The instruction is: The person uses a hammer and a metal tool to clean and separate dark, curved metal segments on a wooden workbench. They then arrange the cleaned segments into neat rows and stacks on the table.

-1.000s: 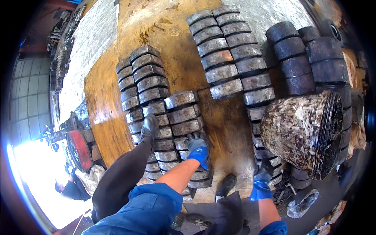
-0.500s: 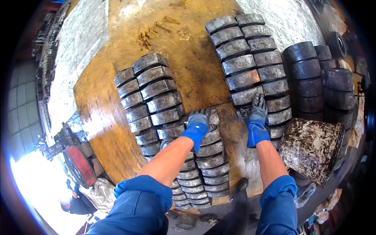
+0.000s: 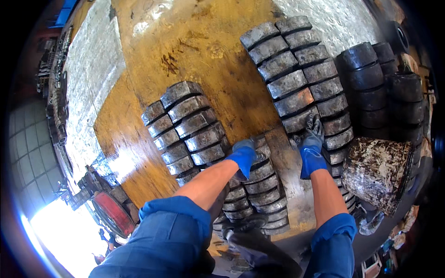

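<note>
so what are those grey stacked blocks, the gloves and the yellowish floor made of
The grey stacked blocks look like rough cast or forged metal: dull grey, scaly, with a few shiny worn patches. The gloves on the left hand and right hand look like blue rubber-coated fabric, smooth and darkened with grime at the fingers. The floor seems painted concrete or steel, glossy yellow-brown and scuffed; which one is unclear.

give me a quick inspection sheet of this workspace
surface: worn yellow-brown floor, stained.
job's things: rows of grey metal blocks; left hand on the middle row; right hand at the end of the right row.
clutter: dark round stacks; rough drum.
hands: both in blue gloves; grip unclear.
cables: nothing seen.
surroundings: red machine lower left.
</note>
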